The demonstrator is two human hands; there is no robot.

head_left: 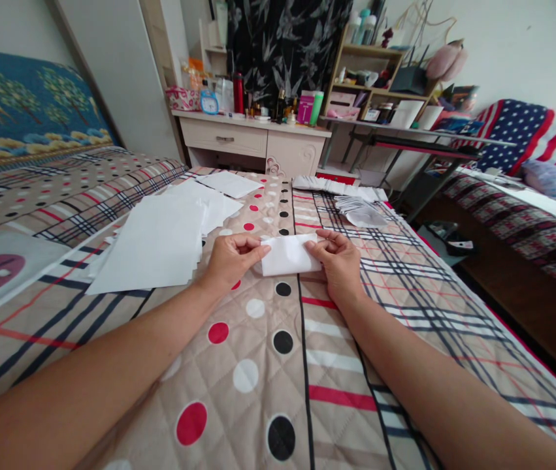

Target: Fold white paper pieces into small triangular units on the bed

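Note:
Between my hands is a small folded piece of white paper [290,256], held just over the quilted bedspread [278,378]. My left hand [231,261] pinches its left end between thumb and fingers. At the right end, my right hand [339,261] grips it the same way, with the thumb on top. A stack of white paper sheets [155,241] lies to the left of my left hand. Beyond my right hand rest a fanned bundle of white folded papers [349,203] and a long row of white folded paper [336,188].
A clear plastic bag [13,261] with a maroon print lies at the far left. Past the bed stands a white dresser [248,140] crowded with bottles and a red flask [238,93]. A desk with shelves [370,72] is at the back right, beside another bed [527,228].

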